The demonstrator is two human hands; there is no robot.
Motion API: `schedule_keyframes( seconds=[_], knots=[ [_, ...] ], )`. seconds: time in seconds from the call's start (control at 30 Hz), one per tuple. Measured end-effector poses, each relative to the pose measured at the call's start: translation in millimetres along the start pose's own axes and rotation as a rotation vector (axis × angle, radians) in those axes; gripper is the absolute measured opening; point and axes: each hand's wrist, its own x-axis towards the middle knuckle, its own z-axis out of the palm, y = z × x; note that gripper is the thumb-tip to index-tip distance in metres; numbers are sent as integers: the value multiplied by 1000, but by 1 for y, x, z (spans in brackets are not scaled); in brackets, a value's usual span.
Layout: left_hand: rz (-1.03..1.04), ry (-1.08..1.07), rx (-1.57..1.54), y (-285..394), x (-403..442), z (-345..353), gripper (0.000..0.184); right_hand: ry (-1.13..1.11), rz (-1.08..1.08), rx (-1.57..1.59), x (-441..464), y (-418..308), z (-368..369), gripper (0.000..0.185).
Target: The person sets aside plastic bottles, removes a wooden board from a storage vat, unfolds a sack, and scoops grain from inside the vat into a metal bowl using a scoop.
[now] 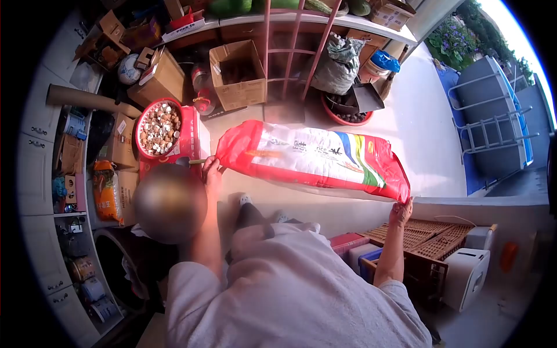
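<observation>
A large red and white rice bag (313, 152) stretches crosswise in front of my body, printed side up, above the floor. My left hand (213, 169) is closed on its left end. At the opposite end, my right hand (401, 211) pinches the bag's lower right corner. Close to my left fingers is a small tool with a dark head and greenish handle (195, 162); I cannot tell whether the hand touches it. Beyond that hand, a red round basket (139, 136) full of brown and white pieces sits on a red carton (194, 130).
An open cardboard box (246, 95) and a pink metal rack (295, 52) stand ahead. A dustpan (368, 97) lies over a red basin (355, 119). Wicker furniture (423, 235) is at my right, shelves (72, 217) at left. A blurred round patch hides part of the left side.
</observation>
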Motion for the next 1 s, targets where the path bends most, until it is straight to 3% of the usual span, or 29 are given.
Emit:
schedule_keyframes(
  seconds=[0.3, 0.5, 0.67, 0.77, 0.83, 1.0],
  knots=[
    [-136, -317, 170, -33, 132, 195, 11, 319, -29, 108, 3, 1, -98, 22],
    [-288, -405, 410, -108, 207, 313, 10, 613, -45, 148, 30, -30, -82, 26],
    [-276, -550, 643, -204, 265, 406, 25, 668, -58, 121, 60, -37, -117, 28],
    [-235, -630, 739, -235, 273, 507, 33, 749, -51, 128, 83, -48, -132, 27],
    [-87, -684, 848, -284, 297, 548, 39, 764, -63, 135, 108, -54, -139, 27],
    [-92, -719, 921, -362, 296, 708, 46, 741, -110, 219, 216, -78, -187, 26]
  ],
)
